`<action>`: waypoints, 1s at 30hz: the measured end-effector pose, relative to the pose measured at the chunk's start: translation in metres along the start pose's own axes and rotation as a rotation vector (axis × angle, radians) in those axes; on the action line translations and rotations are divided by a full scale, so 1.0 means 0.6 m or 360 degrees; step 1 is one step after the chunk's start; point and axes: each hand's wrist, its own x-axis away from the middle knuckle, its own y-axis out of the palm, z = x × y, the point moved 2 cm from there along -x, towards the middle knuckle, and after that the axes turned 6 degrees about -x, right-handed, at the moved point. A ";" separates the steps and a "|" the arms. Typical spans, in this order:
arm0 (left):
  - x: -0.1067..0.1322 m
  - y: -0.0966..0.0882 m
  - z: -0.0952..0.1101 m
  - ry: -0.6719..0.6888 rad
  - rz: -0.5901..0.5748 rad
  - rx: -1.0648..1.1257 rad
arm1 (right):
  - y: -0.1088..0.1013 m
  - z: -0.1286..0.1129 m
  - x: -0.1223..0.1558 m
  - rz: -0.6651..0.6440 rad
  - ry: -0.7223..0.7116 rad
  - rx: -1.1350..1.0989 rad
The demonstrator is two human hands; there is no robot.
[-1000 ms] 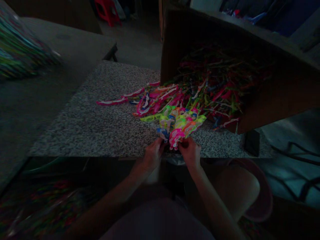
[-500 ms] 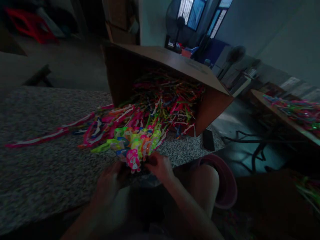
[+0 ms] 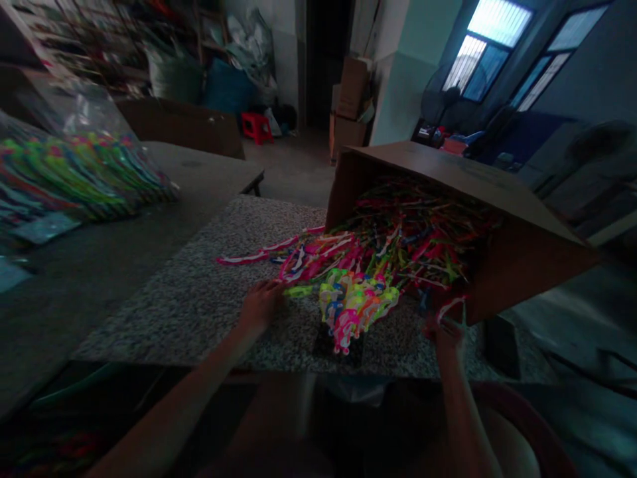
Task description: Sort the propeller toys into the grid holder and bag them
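A bundle of small bright plastic figures (image 3: pixel 351 302), yellow-green, pink, orange and blue, lies near the front edge of the speckled stone table (image 3: pixel 209 299). To its left, my left hand (image 3: pixel 261 307) rests low over the table, fingers closed at the tip of a yellow-green plastic strip (image 3: pixel 301 290). My right hand (image 3: pixel 445 332) is below the box opening, its fingers pinched on a pink-and-white strip (image 3: pixel 452 305); blur softens both grips. More pink-and-white strips (image 3: pixel 318 252) spill across the table behind the bundle.
A cardboard box (image 3: pixel 527 262) lies on its side, filled with tangled colourful strips (image 3: pixel 423 219). A dark flat object (image 3: pixel 501 345) lies right of my right hand. Clear bags of colourful strips (image 3: pixel 94 172) stand on the table at left. A red stool (image 3: pixel 257 127) is beyond.
My hands have left the bundle and spread apart: the left to the yellow-green strip, the right to a strip by the box. The view has swung left.
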 end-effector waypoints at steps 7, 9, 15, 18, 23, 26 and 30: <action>0.082 -0.046 -0.111 -0.0247 0.0216 -0.0113 | -0.009 0.039 0.109 -0.0263 0.0327 -0.0083; 0.092 -0.050 -0.069 -0.0449 0.0272 -0.0055 | -0.002 0.034 0.120 -0.0258 0.0246 0.0033; 0.107 -0.024 0.035 -0.0901 -0.0159 -0.0092 | 0.007 0.004 0.145 -0.0346 0.0027 0.0089; 0.111 -0.019 0.011 -0.0985 -0.0144 -0.0021 | 0.019 -0.001 0.167 -0.0421 0.0037 0.0046; 0.118 -0.034 -0.037 -0.1076 -0.0002 -0.0004 | 0.049 0.011 0.198 -0.0582 0.0075 0.0090; 0.118 -0.049 -0.039 -0.1072 -0.0079 -0.0136 | 0.063 0.008 0.208 -0.0587 0.0018 0.0076; 0.126 -0.056 -0.035 -0.1040 -0.0337 -0.0369 | 0.074 -0.011 0.217 -0.0608 -0.0100 0.0121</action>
